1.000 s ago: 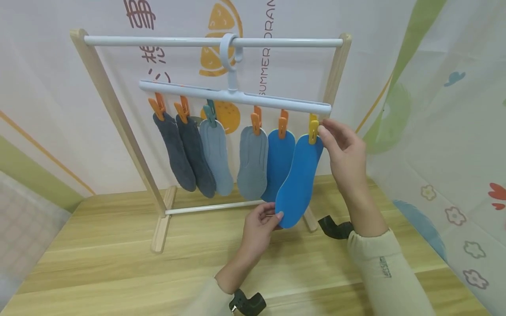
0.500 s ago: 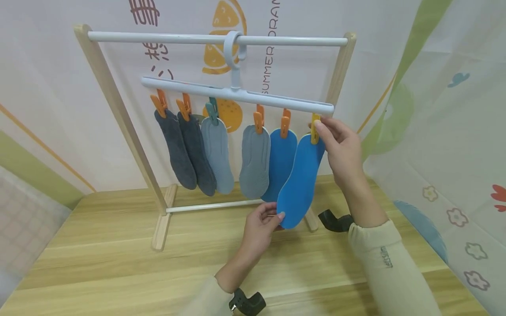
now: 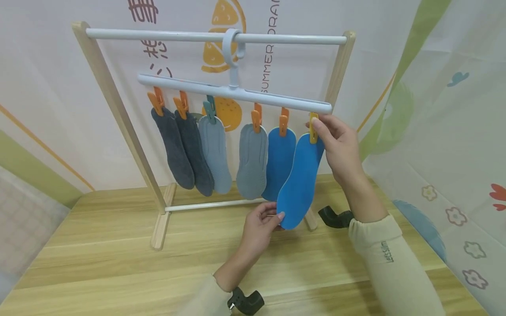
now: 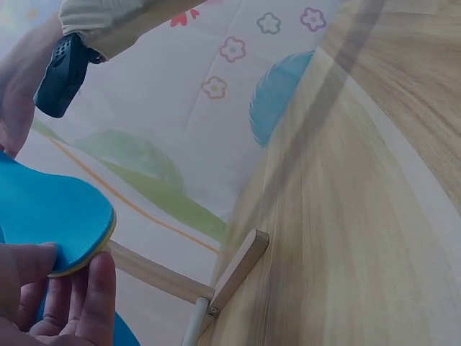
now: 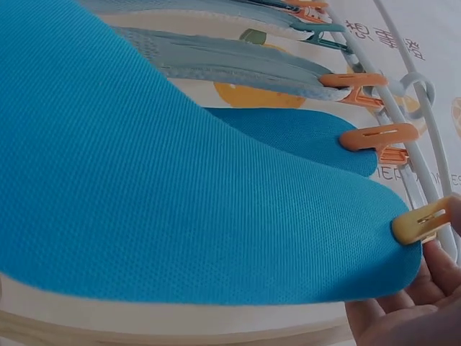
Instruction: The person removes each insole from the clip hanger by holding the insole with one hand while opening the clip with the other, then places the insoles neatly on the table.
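On my head view, the left hand has its grip pinched on the lower end of the blue insole nearest the camera, and the left wrist view shows me the thumb on its face and the fingers behind. The right hand is up at the insole's other end, its grip pinching the yellow clip, thumb in front. The clip sits over the insole's top edge, just under the right end of the white hanger. Thumb and fingers cover much of the clip, so I can't be sure whether it is clamped or squeezed apart. The insole slants, its lower end toward my left. Just behind and to its left I see a second blue insole hanging from an orange clip, then two light grey insoles and two dark grey insoles farther along. The hanger hooks over the top rail of a wooden stand, which stands on the desk.
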Motion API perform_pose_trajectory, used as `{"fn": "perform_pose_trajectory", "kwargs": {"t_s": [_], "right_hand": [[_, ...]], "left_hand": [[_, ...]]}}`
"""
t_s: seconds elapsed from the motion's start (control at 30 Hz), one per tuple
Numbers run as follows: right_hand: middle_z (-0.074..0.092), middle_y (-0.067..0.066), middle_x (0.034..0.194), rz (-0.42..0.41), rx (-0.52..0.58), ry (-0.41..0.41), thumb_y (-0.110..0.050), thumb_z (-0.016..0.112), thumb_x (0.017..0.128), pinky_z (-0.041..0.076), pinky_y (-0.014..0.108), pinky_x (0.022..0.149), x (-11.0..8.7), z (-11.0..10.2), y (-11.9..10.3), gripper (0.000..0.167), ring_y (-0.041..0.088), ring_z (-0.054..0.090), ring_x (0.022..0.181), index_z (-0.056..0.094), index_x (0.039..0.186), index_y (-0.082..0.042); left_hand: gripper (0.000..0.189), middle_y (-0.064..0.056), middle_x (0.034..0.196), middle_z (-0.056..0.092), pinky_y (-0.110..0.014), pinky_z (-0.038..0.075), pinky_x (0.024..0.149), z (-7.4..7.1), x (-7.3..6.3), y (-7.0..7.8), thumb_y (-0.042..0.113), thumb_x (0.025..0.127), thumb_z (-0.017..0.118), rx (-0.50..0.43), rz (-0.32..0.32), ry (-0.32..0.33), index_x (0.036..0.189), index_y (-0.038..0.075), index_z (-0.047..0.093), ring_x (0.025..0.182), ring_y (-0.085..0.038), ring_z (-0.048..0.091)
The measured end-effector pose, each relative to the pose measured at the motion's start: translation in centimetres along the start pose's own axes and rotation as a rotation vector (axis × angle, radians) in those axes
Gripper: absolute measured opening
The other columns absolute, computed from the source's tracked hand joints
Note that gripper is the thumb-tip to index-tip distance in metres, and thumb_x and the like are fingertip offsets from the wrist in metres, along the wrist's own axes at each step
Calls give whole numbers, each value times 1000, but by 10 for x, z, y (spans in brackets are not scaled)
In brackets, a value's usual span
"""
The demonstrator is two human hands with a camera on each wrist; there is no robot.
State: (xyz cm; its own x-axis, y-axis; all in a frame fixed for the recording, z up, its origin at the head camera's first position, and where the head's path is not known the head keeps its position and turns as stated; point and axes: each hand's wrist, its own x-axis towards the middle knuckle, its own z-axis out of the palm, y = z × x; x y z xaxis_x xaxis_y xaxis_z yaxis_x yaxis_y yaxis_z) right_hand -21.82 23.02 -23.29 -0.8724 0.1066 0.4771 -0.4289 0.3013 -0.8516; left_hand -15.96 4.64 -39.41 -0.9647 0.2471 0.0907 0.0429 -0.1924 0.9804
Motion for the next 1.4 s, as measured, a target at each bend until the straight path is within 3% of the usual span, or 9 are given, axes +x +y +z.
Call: {"fn": "perform_pose_trajectory", "kwargs": {"t_s": [0.23, 0.43, 0.57, 0.83, 1.03, 1.4], "right_hand": [[71, 12, 126, -20, 13, -11, -38, 58, 103, 50, 41, 111, 1, 2, 6, 47, 25, 66, 121, 61, 137, -7], [75, 1, 111, -96, 125, 22, -30, 62, 102, 57, 26, 98, 2, 4, 8, 41, 11, 74, 100, 64, 132, -3], [75, -1, 106, -115, 189, 34, -27, 63, 101, 58, 22, 91, 1, 6, 8, 39, 9, 75, 94, 65, 129, 0], [76, 3, 102, -103, 240, 73, -25, 64, 100, 59, 24, 90, 0, 10, 11, 37, 10, 76, 91, 67, 126, 2], [77, 10, 101, -111, 301, 67, -22, 66, 99, 59, 27, 92, 2, 13, 19, 36, 12, 77, 89, 69, 123, 4], [78, -3, 94, -166, 353, 94, -20, 66, 99, 59, 30, 94, 5, 18, 30, 34, 14, 78, 90, 70, 120, 7]], "left_hand": [[35, -28, 117, 65, -37, 62, 84, 2, -1, -1, 7, 99, 63, -9, -10, -1, 130, -9, 56, 96, -19, 73], [35, -29, 117, 64, -38, 62, 85, 4, -1, 0, 7, 99, 63, -7, 6, 6, 130, -9, 57, 95, -19, 73], [34, -28, 116, 65, -40, 62, 85, 3, 0, 0, 7, 100, 63, 10, 1, 5, 129, -9, 57, 95, -19, 73], [35, -26, 115, 65, -46, 62, 88, -1, -2, -2, 8, 99, 63, 33, -16, 9, 129, -9, 57, 94, -18, 72], [34, -27, 113, 65, -38, 63, 82, 2, -1, -1, 7, 98, 64, 53, -5, 50, 127, -10, 58, 91, -17, 72], [33, -26, 111, 65, -42, 63, 82, -2, 6, -10, 4, 97, 64, 76, -22, 73, 126, -12, 58, 88, -14, 70]]}}
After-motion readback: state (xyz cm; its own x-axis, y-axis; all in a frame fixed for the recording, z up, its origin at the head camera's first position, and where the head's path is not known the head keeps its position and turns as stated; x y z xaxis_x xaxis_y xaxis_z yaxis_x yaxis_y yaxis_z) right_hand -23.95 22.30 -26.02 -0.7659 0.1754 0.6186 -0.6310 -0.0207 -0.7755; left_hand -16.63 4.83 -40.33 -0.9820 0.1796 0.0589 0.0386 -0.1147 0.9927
